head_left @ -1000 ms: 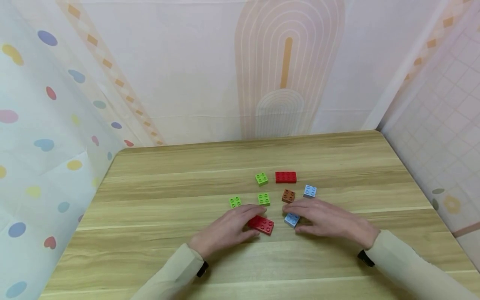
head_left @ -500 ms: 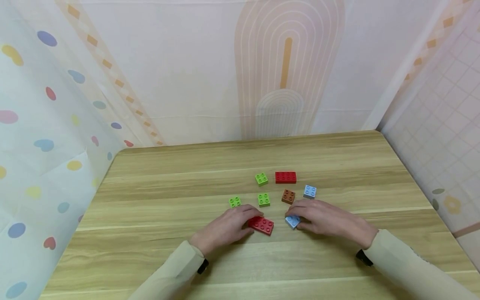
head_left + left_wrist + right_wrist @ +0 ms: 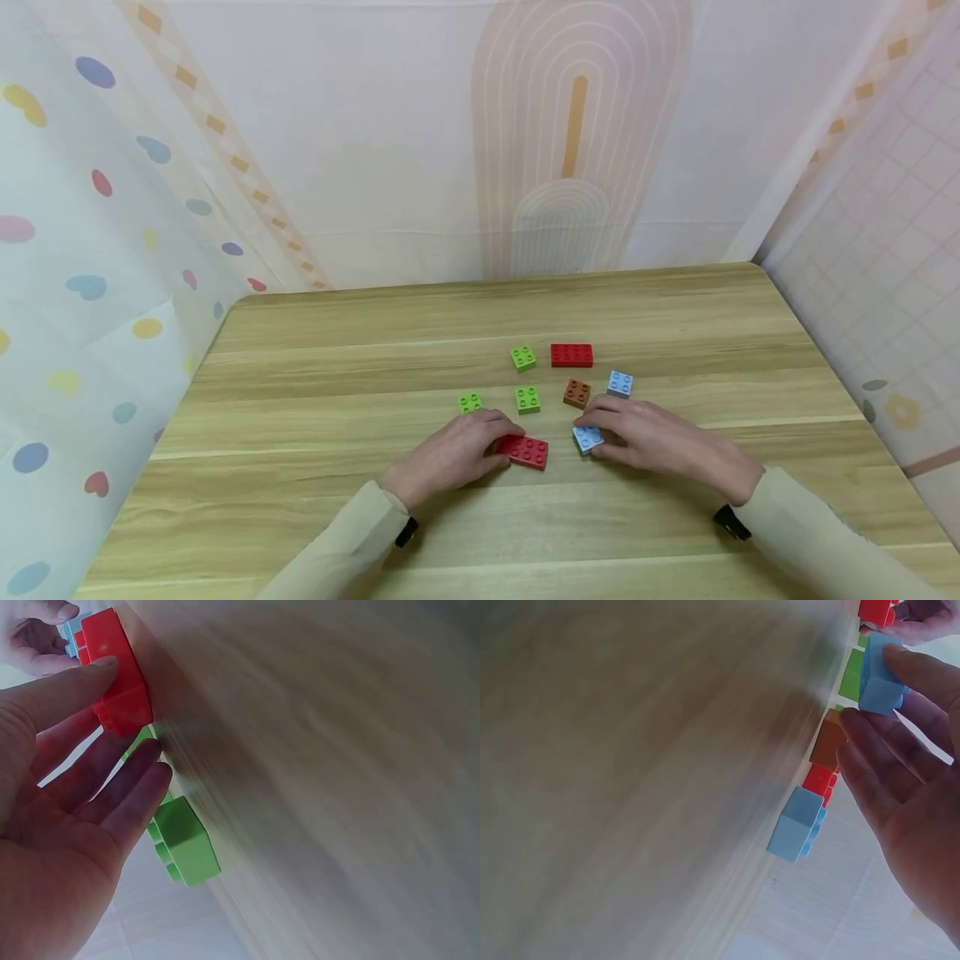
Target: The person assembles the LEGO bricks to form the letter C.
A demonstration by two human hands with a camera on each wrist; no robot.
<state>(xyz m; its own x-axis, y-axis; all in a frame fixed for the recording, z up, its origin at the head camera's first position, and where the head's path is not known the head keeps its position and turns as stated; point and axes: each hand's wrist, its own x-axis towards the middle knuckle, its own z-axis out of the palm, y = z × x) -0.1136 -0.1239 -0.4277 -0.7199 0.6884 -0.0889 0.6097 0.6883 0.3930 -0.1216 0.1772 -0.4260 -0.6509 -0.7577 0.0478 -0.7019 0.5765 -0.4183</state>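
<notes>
the fingers of the left hand (image 3: 459,454) pinch the nearer red brick (image 3: 529,452) by its sides; those of the right hand (image 3: 651,435) grip the nearer blue brick (image 3: 588,437) likewise; both are on or just above the surface (image 3: 360,367), presumably held so to keep studs free.

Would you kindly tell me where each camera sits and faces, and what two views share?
Head: worn on the head, facing forward and down over the table; left hand, right hand and both sleeves show.
Left wrist: worn there, facing the pinched red brick; left hand shows large, part of the right beyond.
Right wrist: worn there, facing the pinched blue brick; right hand shows large, part of the left beyond.
Shared: both wrist views show both pinched bricks.
</notes>
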